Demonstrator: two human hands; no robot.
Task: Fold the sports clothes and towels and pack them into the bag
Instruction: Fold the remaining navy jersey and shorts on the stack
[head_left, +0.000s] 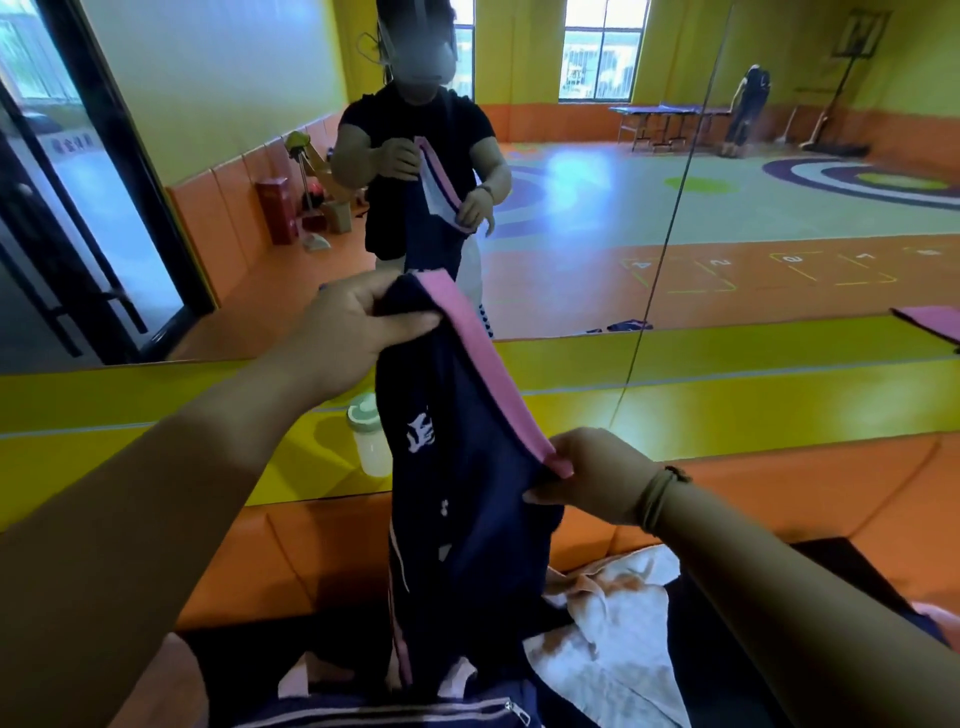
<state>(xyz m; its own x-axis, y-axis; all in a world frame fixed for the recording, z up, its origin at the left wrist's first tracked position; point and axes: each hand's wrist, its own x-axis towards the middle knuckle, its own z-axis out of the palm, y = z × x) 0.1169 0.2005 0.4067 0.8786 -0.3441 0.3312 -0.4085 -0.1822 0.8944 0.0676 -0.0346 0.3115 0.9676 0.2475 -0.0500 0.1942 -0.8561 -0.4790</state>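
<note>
I hold up a pair of navy sports trousers (467, 509) with a pink waistband and white lettering. My left hand (358, 332) pinches one end of the waistband, high and to the left. Lower and to the right, my right hand (592, 475) grips the waistband's other end. The legs hang straight down in front of me. A white towel (618, 639) with orange-brown marks lies crumpled on the dark surface below right. At the bottom edge lies a navy garment or bag with a white zip (415, 709); I cannot tell which.
A wall mirror (675, 208) in front reflects me and the gym floor. A white bottle with a pale green lid (369, 441) stands on the yellow ledge behind the trousers. Orange padding (291, 561) runs below the ledge. A pink mat (930, 322) lies far right.
</note>
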